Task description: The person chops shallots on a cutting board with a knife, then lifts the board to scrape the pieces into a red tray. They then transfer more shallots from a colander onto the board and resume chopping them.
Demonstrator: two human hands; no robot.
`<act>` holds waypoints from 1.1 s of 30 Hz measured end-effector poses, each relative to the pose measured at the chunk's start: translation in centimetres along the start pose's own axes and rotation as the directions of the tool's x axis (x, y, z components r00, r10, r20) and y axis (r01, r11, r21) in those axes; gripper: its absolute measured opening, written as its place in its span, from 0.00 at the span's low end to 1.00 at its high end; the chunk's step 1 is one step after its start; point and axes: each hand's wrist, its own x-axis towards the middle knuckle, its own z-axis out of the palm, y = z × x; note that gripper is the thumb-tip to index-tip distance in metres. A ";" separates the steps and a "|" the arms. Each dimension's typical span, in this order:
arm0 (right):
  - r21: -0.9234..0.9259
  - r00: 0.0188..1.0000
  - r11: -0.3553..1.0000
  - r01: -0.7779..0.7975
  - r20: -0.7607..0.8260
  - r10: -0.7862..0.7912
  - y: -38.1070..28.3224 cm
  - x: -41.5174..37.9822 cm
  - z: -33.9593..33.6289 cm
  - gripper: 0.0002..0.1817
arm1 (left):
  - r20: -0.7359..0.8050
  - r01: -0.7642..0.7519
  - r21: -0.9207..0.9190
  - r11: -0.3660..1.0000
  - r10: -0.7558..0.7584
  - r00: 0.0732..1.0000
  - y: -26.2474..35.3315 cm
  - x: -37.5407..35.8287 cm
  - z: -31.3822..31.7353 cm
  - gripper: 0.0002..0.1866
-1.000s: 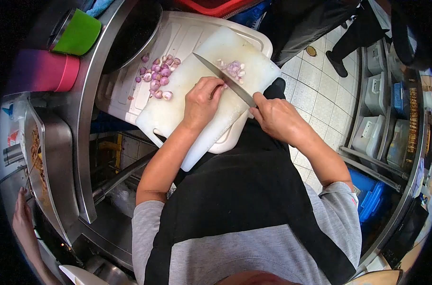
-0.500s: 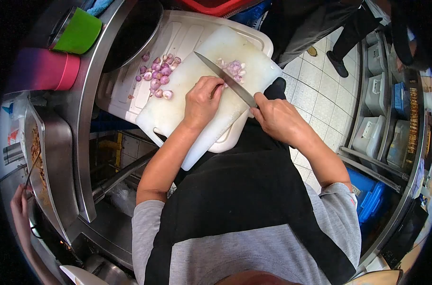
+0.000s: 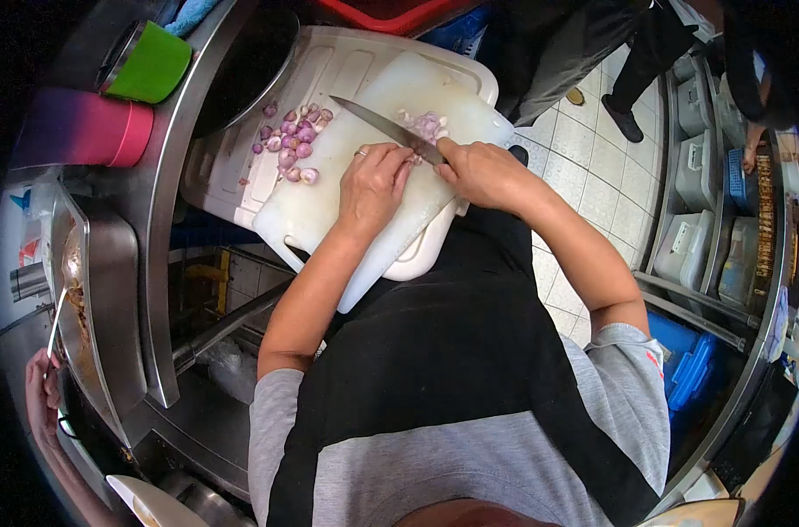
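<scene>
A long kitchen knife (image 3: 373, 119) lies slantwise over the white cutting board (image 3: 320, 206), its handle inside my closed right hand (image 3: 487, 176). My left hand (image 3: 371, 186), with a ring on one finger, is curled at the near side of the blade. Its fingertips press on a small shallot (image 3: 414, 159), mostly hidden by the fingers and blade. Beyond the knife sits a small heap of peeled, cut shallots (image 3: 428, 126). Whole purple shallots (image 3: 290, 140) are gathered along the board's left edge.
Under the board is a cream plastic lid (image 3: 228, 176). A dark wok (image 3: 246, 66) stands at upper left, near green (image 3: 158, 63) and pink (image 3: 132, 132) containers. At far left, another person's hand (image 3: 41, 382) holds a utensil over a metal tray (image 3: 110, 290). Someone's legs (image 3: 632, 83) are at upper right.
My right hand and the knife have shifted left, bringing the handle end closer to my left hand. The other person's hand and utensil at far left have moved slightly.
</scene>
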 end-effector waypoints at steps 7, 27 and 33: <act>-0.171 0.998 0.985 0.009 0.061 0.002 -1.8 -3.1 -0.9 0.14 | 0.002 0.031 -0.070 0.997 -0.031 1.000 -0.5 -0.3 -0.6 0.08; -0.130 0.997 0.990 0.058 -0.047 -0.064 -1.3 -2.0 1.3 0.13 | -0.001 0.083 -0.055 0.995 -0.083 0.997 -0.5 -0.6 -0.6 0.05; -0.087 0.994 0.996 0.036 -0.096 -0.044 -1.2 -1.8 3.1 0.14 | -0.010 0.089 -0.053 0.995 -0.090 0.996 -0.5 -0.7 -0.6 0.05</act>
